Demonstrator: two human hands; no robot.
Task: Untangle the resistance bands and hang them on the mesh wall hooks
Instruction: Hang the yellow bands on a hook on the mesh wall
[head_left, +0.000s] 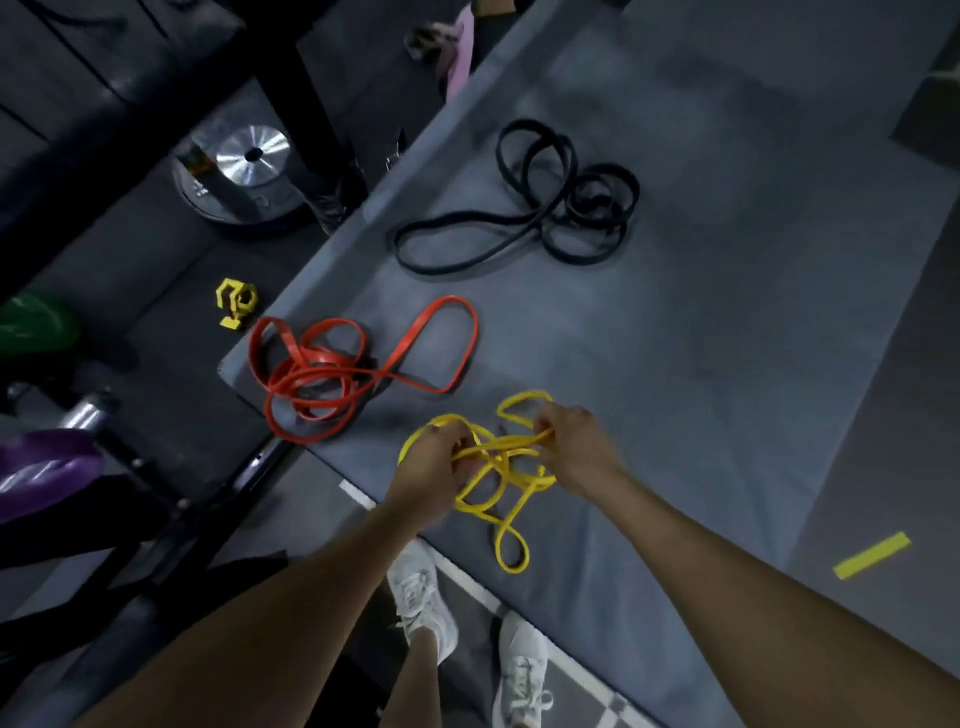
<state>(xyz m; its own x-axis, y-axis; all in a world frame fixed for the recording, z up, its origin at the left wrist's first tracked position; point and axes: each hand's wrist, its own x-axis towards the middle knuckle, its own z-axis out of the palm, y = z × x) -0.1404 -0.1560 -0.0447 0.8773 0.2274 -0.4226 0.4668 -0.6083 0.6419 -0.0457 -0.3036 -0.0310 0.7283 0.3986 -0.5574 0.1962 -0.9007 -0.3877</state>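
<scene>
Bands lie in three tangles on the grey mat (701, 322), and you are working on the yellow band (511, 525), near the mat's near edge. Your left hand (434, 467) grips strands on the left side of that knot, fingers curled round them. Your right hand (576, 447) pinches strands on the right side, with a yellow loop poking out beyond its fingers. Between your hands the strands cross in a knot, and one long loop trails down toward your shoes (423, 597), its end lying flat on the mat.

The red band (332, 379) sits at the mat's left corner, coiled in several overlapping loops, with one long loop stretching out toward the mat's middle. It lies near the yellow one but apart from it. The black band (545, 208) lies toward the mat's far edge, well apart from the other two, knotted at its right end with a long loop running left.

Off the mat to the left, on the dark floor, you have a small yellow clip (236, 302) and a weight plate (244, 176). A yellow tape strip (872, 555) marks the floor on the right.
</scene>
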